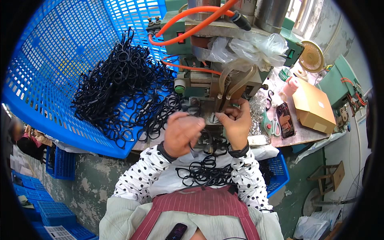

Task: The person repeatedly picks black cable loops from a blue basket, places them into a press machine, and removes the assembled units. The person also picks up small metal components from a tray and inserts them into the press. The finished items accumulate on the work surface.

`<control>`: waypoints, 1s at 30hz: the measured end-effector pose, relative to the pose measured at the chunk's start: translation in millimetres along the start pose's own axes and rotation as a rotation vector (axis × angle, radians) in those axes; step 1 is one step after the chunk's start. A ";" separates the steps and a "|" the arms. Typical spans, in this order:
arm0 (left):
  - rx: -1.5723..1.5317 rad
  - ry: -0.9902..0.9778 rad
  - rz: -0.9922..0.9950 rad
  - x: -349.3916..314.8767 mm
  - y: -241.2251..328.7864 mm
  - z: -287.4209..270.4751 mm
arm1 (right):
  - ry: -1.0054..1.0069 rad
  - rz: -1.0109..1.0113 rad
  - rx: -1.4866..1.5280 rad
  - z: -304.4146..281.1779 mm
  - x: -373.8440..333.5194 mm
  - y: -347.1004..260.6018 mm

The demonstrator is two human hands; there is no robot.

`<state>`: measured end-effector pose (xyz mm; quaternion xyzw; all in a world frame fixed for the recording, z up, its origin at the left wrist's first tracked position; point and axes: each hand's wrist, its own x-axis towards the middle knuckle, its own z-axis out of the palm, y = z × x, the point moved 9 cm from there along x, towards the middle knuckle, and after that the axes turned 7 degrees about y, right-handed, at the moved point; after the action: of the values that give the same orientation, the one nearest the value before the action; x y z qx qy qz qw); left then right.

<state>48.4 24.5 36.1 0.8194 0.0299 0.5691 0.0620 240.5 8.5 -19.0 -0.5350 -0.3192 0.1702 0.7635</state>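
My left hand is smeared by motion in front of the press. Dark frame parts show just beside and below its fingers, but whether it grips one is unclear. At the press's work point, my right hand has thumb and forefinger pinched together; what sits between them is too small to name. Two tubes with dark tips come down right beside those fingertips. On my lap, over white cloth, lies a pile of black eyeglass frames. Many more black frames fill part of the large blue basket at the left.
Orange air hoses and a plastic bag hang about the press. To the right lie scissors, a phone, a cardboard box and a small fan. Blue crates and a wooden stool stand lower down.
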 end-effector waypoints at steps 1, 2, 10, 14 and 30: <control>-0.057 -0.042 0.029 0.2 8.3 5.7 | -0.011 0.012 -0.039 0.5 -0.6 1.7; -0.105 -0.063 0.056 -2.1 15.4 13.2 | -0.021 0.023 -0.079 -0.9 -1.4 3.4; -0.270 -0.195 0.120 -10.6 31.9 56.9 | 0.315 -0.337 -1.058 -112.7 38.2 31.1; -0.261 -0.204 0.113 -13.2 29.8 58.5 | 0.121 -0.209 -1.138 -132.3 35.6 65.2; 0.152 -0.099 -0.032 -36.9 -72.9 -5.2 | 0.222 -0.429 -1.051 -127.2 17.4 58.3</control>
<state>32.2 92.7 -6.3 0.8483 0.0828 0.5229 0.0102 343.3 -49.6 -96.1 -0.7803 -0.3802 -0.2273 0.4416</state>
